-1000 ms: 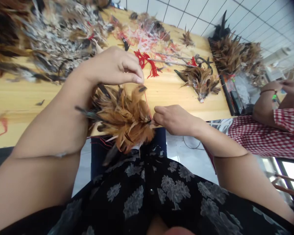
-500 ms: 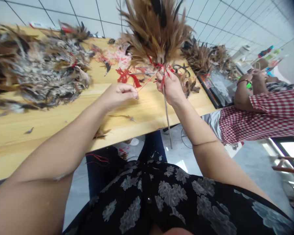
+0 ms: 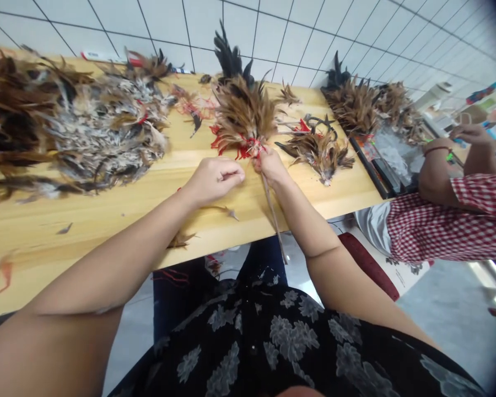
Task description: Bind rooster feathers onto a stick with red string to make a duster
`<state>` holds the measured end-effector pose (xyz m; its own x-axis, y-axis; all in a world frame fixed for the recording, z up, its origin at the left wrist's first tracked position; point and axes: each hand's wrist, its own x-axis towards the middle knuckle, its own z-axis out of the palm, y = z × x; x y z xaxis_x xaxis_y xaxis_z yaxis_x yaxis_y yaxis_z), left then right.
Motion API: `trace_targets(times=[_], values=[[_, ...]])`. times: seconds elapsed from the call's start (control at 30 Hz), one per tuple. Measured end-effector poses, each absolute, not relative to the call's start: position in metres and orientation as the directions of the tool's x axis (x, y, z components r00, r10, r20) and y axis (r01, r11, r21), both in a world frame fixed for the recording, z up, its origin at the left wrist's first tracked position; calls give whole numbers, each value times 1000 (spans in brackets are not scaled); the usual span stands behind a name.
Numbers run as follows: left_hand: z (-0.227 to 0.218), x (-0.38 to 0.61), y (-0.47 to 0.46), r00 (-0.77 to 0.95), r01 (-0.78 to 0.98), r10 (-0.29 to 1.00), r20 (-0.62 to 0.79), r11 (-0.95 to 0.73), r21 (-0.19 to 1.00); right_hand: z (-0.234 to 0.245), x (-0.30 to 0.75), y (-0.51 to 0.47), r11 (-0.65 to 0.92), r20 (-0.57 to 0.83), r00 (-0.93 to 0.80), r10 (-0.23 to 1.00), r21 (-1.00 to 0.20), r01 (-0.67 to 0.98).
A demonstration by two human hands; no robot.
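Note:
My right hand (image 3: 270,165) grips a thin stick (image 3: 274,218) just under a bunch of brown and black feathers (image 3: 240,107), bound on with red thread (image 3: 248,149). The feather head lies out over the wooden table (image 3: 107,215), and the stick's free end slants down past the table edge toward my lap. My left hand (image 3: 215,177) rests fisted on the table right beside it, thumb and forefinger pinched together; whether thread runs between them is too fine to tell.
A big heap of loose brown, grey and black feathers (image 3: 70,127) covers the table's left. A smaller feather bundle (image 3: 320,149) lies right of my hands, with more bundles (image 3: 367,105) behind it. A person in a red checked sleeve (image 3: 450,220) works at the right.
The feather bunch went from my lap up over the table, then down onto it. My left hand dropped to the table and closed in beside my right hand.

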<state>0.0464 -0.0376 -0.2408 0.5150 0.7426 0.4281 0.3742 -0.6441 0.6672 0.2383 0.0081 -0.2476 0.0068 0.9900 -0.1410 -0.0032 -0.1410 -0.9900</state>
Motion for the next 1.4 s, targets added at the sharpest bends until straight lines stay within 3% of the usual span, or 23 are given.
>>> trace_targets(times=[0.1,0.2,0.4,0.53,0.7,0.83,0.97,1.13,1.23,1.4], values=[[-242,46,-38,519,390,743,423,-646,656,-233,247,1,-239,-249,22,968,-949,-205],[-244,50,-41,525,403,756,390,-625,669,-224,252,-4,-257,-277,31,960,-924,-284],[-245,56,-46,514,404,846,142,-385,830,-219,257,-5,-282,-301,-39,953,-829,-484],[-246,55,-41,476,384,877,60,-269,883,-216,258,-5,-259,-285,-53,957,-762,-593],[-231,56,-44,472,447,881,29,-268,854,-212,255,-5,-237,-277,-27,961,-764,-600],[-220,62,-53,510,539,859,51,-365,759,-214,252,-3,-281,-324,23,946,-849,-447],[-222,70,-60,534,531,844,60,-389,753,-222,250,0,-297,-338,65,939,-890,-345],[-231,78,-59,534,515,845,18,-342,786,-225,248,4,-307,-345,-35,938,-782,-543],[-238,79,-56,491,481,869,-71,-202,853,-220,252,4,-301,-314,-103,944,-692,-656],[-241,75,-50,471,321,870,-150,-10,947,-213,257,1,-246,-255,-97,962,-660,-709]])
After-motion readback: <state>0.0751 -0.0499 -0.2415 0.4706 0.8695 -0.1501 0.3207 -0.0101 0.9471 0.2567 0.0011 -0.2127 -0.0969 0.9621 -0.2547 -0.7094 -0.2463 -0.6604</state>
